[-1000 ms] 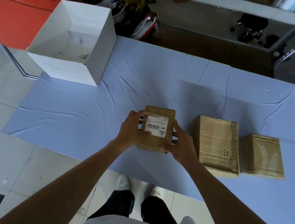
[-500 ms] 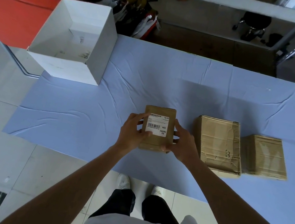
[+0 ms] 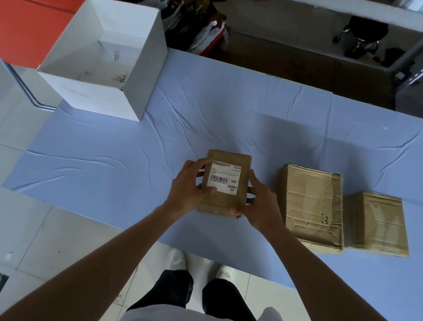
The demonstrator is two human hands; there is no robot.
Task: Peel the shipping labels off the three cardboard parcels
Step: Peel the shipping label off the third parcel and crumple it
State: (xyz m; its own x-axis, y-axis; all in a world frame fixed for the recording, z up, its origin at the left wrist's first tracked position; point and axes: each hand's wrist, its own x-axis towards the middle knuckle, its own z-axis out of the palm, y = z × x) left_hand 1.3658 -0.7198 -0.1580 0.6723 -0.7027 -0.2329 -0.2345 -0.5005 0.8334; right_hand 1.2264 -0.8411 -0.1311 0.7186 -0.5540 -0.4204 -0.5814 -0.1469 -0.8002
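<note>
A small brown cardboard parcel [image 3: 225, 203] rests on the blue-covered table [image 3: 107, 170], near its front edge. A white shipping label [image 3: 225, 177] with a barcode lies flat on the parcel's top. My left hand [image 3: 191, 185] grips the parcel's left side, with the thumb resting on the label's lower left corner. My right hand [image 3: 261, 200] holds the right side. Two more parcels stand to the right: a larger crumpled one [image 3: 310, 203] and a smaller one [image 3: 376, 222]. No label shows on their tops.
An open white box [image 3: 139, 68] stands at the table's back left corner. A red bin [image 3: 20, 2] sits on the floor beyond it. Shelving and clutter lie behind the table. My legs and shoes are below the table's front edge.
Both hands stay on the small parcel. The left thumb has shifted slightly along the label's lower left corner. The label stays flat.
</note>
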